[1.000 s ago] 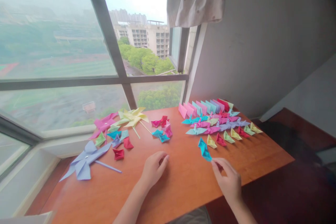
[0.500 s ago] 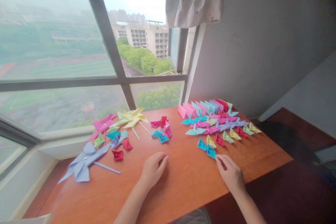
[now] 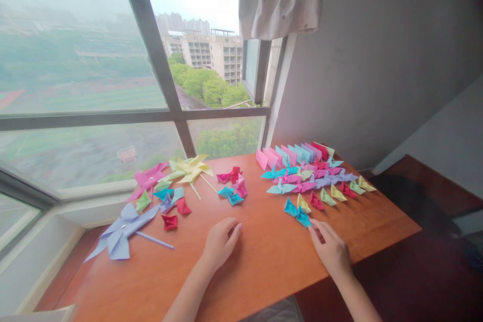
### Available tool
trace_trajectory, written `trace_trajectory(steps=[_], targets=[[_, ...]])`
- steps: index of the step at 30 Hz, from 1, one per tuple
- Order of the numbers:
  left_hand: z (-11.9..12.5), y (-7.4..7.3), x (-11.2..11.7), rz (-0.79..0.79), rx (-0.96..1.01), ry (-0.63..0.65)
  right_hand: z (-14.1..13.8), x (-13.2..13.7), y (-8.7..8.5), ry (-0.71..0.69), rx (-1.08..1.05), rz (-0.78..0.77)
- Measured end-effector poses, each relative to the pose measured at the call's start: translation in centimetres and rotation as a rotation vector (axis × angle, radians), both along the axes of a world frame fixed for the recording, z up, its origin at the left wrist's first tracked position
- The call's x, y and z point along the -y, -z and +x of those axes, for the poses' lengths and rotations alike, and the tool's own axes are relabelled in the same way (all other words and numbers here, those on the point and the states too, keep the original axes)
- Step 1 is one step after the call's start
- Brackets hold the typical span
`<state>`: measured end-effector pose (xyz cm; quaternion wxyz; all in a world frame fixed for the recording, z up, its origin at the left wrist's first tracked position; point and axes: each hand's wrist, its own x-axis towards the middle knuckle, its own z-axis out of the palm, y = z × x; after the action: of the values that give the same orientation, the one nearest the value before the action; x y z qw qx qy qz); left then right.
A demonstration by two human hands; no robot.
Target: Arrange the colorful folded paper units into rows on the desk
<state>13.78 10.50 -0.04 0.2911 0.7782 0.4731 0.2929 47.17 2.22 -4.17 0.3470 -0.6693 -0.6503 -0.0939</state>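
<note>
Blue paper makes up the double boat (image 3: 299, 215) on the worktop (image 3: 264, 261), inward from the near edge, with the right hand (image 3: 332, 247) pinching its near tip between thumb and fingertips. Bare wood lies between this hand and the left hand (image 3: 222, 241), which rests loosely curled, nothing showing in its grasp. That open room runs down to the slanting near edge, and another bare strip reaches along this edge to the right corner. On the far side it is tighter: a yellow boat (image 3: 304, 204) sits close behind the blue one, first of a slanting line of small boats (image 3: 338, 193) leading toward the right edge. Beyond them, packed paper cranes (image 3: 307, 176) and a row of upright folded papers (image 3: 292, 155) fill the far corner, near the grey wall (image 3: 377, 50). Toward the window, a small boat cluster (image 3: 233, 192) sits near the far edge; farther left, more boats (image 3: 170, 222) lie among pinwheels, the purple pinwheel (image 3: 117, 240) pointing its stick toward the left hand.
</note>
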Motion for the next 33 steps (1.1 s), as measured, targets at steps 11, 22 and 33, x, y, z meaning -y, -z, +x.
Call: trace_trajectory(steps=[11,22,33], targets=[[-2.0,0.2,-3.6,0.041,0.116,-0.258,-8.2,-0.5,-1.4,-0.349,-0.201,-0.012],[-0.3,-1.2,-5.4,0.188,-0.096,-0.197,-10.2,-1.2,-0.3,-0.39,-0.299,-0.116],[-0.5,-1.0,-5.8,0.192,-0.128,-0.112,-10.3,-1.4,-0.5,-0.374,-0.347,-0.085]])
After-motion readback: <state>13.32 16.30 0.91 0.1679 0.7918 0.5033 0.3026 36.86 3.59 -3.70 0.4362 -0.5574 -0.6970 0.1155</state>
